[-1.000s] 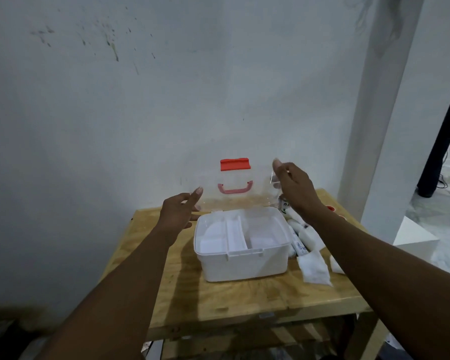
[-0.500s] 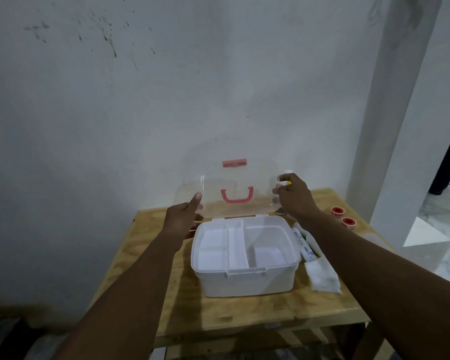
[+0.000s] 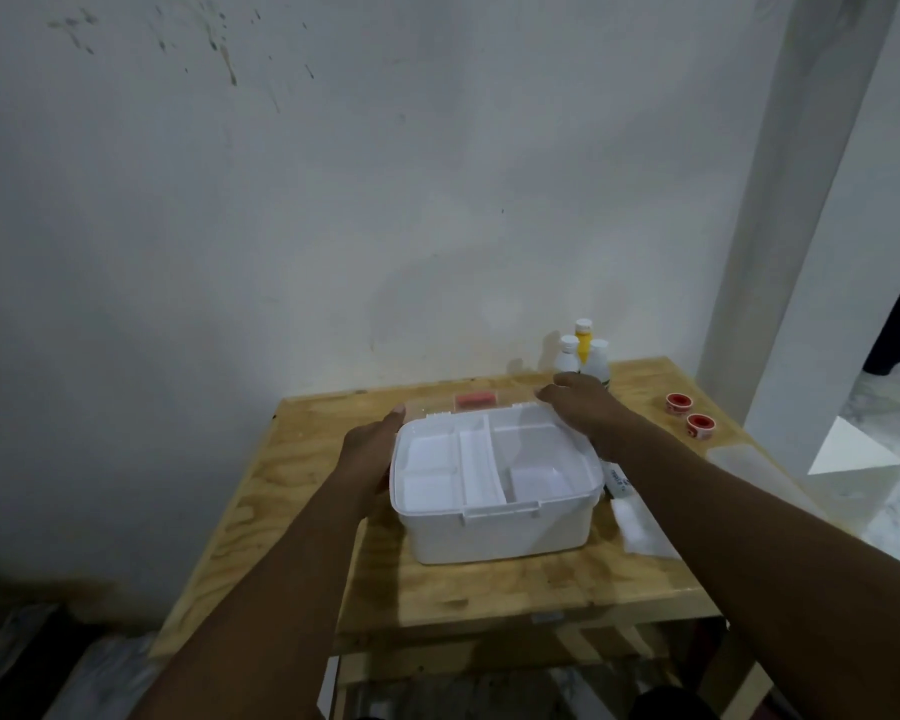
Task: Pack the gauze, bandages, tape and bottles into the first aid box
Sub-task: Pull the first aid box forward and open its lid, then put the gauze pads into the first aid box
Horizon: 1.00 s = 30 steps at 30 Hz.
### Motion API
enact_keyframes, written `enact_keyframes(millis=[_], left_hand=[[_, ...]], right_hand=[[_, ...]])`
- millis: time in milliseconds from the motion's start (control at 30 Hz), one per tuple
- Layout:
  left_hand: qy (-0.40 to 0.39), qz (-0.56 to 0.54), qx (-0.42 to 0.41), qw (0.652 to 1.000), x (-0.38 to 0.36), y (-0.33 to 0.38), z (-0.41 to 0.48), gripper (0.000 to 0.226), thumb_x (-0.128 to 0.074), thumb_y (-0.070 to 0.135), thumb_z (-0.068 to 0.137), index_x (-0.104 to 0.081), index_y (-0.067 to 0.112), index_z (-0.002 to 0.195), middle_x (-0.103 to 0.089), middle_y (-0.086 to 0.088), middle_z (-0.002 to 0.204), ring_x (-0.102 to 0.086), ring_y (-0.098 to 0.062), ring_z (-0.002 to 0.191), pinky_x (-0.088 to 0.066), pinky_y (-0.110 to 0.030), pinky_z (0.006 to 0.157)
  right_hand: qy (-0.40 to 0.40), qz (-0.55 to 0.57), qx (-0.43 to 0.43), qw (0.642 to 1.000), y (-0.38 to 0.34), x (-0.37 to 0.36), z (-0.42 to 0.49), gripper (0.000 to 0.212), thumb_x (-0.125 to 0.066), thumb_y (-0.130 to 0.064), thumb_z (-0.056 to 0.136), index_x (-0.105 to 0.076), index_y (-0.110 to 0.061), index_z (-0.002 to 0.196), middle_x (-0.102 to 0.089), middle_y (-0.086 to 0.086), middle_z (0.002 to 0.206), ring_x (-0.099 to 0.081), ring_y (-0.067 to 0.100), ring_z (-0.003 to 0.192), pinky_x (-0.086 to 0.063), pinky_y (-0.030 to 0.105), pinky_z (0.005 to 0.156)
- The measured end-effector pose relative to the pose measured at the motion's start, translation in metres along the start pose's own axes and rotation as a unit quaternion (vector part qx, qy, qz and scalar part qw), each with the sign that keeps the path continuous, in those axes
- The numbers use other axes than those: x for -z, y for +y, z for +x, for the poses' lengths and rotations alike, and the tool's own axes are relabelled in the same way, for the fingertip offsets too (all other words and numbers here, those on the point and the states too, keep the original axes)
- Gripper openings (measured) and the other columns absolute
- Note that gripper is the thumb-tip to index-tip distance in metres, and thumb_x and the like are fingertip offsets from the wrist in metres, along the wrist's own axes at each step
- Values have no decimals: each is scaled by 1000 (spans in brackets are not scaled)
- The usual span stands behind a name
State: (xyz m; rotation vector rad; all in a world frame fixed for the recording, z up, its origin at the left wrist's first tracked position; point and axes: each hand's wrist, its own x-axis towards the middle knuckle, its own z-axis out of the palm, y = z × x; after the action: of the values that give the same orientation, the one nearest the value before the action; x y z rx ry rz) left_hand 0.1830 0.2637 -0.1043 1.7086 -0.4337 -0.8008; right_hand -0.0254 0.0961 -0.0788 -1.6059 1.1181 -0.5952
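Observation:
The white first aid box (image 3: 494, 535) stands open in the middle of the wooden table (image 3: 281, 511), with a divided white tray (image 3: 481, 472) in its top. Its clear lid (image 3: 510, 394), with a red handle (image 3: 475, 400), lies folded back almost flat behind the box. My left hand (image 3: 370, 449) grips the lid's left corner and my right hand (image 3: 578, 405) its right corner. Three bottles (image 3: 584, 353), two white and one yellow, stand at the back right. Two red tape rolls (image 3: 688, 414) lie on the right. A bandage roll (image 3: 617, 478) and a gauze packet (image 3: 640, 532) lie right of the box, partly hidden by my right arm.
A white wall rises directly behind the table, and a white pillar (image 3: 780, 200) stands at the right. A pale translucent sheet (image 3: 749, 459) lies near the table's right edge. A white block (image 3: 853, 454) sits on the floor beyond it.
The lid has swung from upright to nearly flat behind the box, with both hands following it down. The bottles and tape rolls have come into view.

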Motion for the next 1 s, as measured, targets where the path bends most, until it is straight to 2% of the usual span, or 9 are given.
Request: enact_keyframes(millis=[100,167,333,433,567,667,767,867,1000], left_hand=[[-27,-35,5,999,3,-7,-8,51,-66,54,91,-73,6,106,-79,-13,104,-75,-36,96,-59,-47,89],[-44,-73,-2,996,4,-13,-15,50,-69,54,88,-75,10,111,-78,-14,107,-74,-37,100,-61,-48,85],[-80,-145,-1,986,-6,-32,-36,45,-65,49,90,-73,17,120,-77,-13,114,-73,-37,103,-61,-43,79],[-80,-176,9,981,-13,-39,-48,43,-58,45,93,-70,17,124,-77,-14,113,-72,-38,100,-59,-37,66],[-52,-167,-4,984,-16,-44,-49,46,-58,46,91,-68,17,126,-76,-13,115,-69,-39,106,-57,-43,79],[-48,-162,9,986,-13,-44,-43,54,-66,51,79,-69,20,123,-77,-11,114,-70,-39,107,-57,-52,90],[-52,-156,22,986,-11,-44,-32,72,-75,57,59,-71,24,122,-77,-10,115,-70,-41,110,-53,-62,96],[-62,-143,8,988,-12,-43,-33,71,-72,61,62,-70,26,124,-77,-9,117,-70,-40,110,-53,-61,96],[-81,-145,-17,986,-15,-41,-42,65,-67,60,71,-69,26,126,-76,-8,119,-69,-37,111,-54,-54,98]], right_hand=[[-2,16,8,1000,1,6,-9,35,-61,-25,90,-64,-5,118,-63,18,121,-62,35,107,-51,51,98],[12,13,14,1000,6,11,-18,23,-59,-22,91,-68,-6,105,-67,18,110,-65,36,100,-54,54,93],[66,7,22,998,21,20,-48,27,-53,-19,85,-71,-7,101,-71,14,98,-69,31,90,-62,45,74],[59,6,33,998,28,20,-65,29,-51,-22,84,-73,-7,96,-71,13,95,-67,30,83,-54,34,58],[115,-44,97,988,32,32,-82,29,-48,-26,84,-70,-8,84,-71,9,87,-66,33,85,-50,41,71],[218,-164,114,955,37,62,-94,26,-51,-21,91,-71,-6,98,-72,10,103,-65,31,103,-45,32,82],[239,-285,43,927,57,97,-97,36,-52,-22,87,-64,-10,119,-65,14,123,-56,35,118,-44,39,99],[209,-372,-78,901,81,120,-104,40,-57,-29,86,-53,-10,121,-56,16,124,-47,39,120,-42,43,96],[200,-432,-105,873,96,125,-103,36,-60,-26,84,-55,-11,117,-55,16,120,-45,38,120,-42,41,92]])
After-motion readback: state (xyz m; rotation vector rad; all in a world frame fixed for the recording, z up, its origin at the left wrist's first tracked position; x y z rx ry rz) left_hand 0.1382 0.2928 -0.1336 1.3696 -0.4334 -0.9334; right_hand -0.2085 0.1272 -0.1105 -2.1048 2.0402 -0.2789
